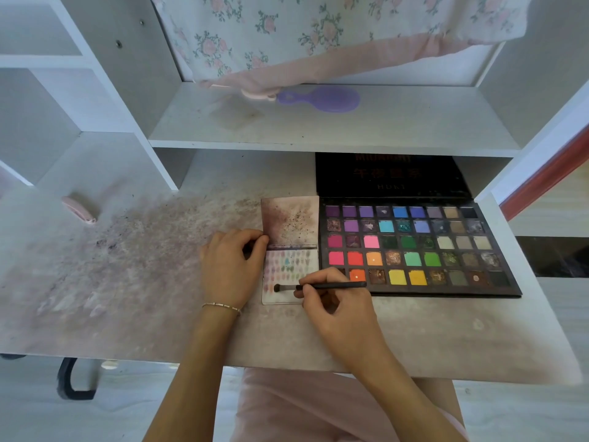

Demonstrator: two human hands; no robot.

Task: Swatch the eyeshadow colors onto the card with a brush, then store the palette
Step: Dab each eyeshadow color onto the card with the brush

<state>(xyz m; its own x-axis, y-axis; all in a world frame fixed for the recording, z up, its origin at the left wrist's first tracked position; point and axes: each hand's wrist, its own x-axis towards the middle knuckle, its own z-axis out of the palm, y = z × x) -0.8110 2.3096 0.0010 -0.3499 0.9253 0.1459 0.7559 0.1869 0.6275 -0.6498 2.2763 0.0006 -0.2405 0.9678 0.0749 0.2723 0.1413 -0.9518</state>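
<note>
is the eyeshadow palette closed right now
No, the palette lies open on the desk, lid flipped back and its colour pans exposed.

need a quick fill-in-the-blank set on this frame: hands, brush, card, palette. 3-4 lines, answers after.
1. The right hand pinches the ____, whose tip rests on the card.
2. The palette lies open on the card's ____ side.
3. The left hand rests at the card's ____ edge.
4. On the shelf above lies a purple ____.

Answers: brush; right; left; hairbrush
</note>
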